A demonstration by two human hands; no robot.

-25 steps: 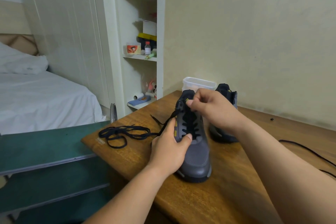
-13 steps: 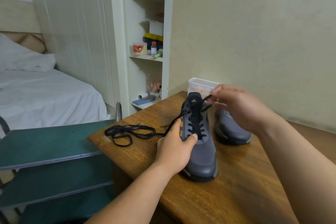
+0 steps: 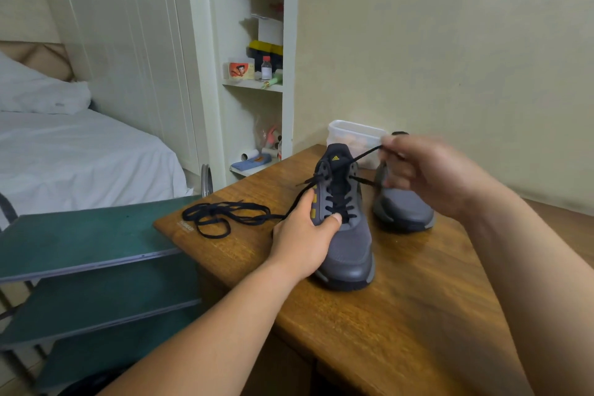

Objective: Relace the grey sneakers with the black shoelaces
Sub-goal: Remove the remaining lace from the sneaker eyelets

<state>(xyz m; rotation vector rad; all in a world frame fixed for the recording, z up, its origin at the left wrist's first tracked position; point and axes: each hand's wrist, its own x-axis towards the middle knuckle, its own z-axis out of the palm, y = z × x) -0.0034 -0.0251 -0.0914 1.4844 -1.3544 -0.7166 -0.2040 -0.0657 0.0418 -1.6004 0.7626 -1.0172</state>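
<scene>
A grey sneaker (image 3: 348, 244) stands toe toward me on the wooden table (image 3: 401, 315), with a black shoelace (image 3: 225, 215) threaded through its eyelets. My left hand (image 3: 305, 235) grips the sneaker's left side, thumb across the laced tongue. My right hand (image 3: 427, 170) pinches one end of the lace and holds it taut up and to the right of the tongue. The lace's other length lies in a loose heap on the table's left corner. The second grey sneaker (image 3: 403, 207) sits behind, partly hidden by my right hand.
A clear plastic tub (image 3: 353, 135) stands against the wall behind the sneakers. Green shelves (image 3: 80, 238) adjoin the table's left edge. A white shelving unit (image 3: 257, 58) with small items and a bed (image 3: 80, 151) lie further left.
My right hand has drawn the lace end from the sneaker's tongue up and out to the right, pulling it taut. The left hand has kept its hold on the sneaker.
</scene>
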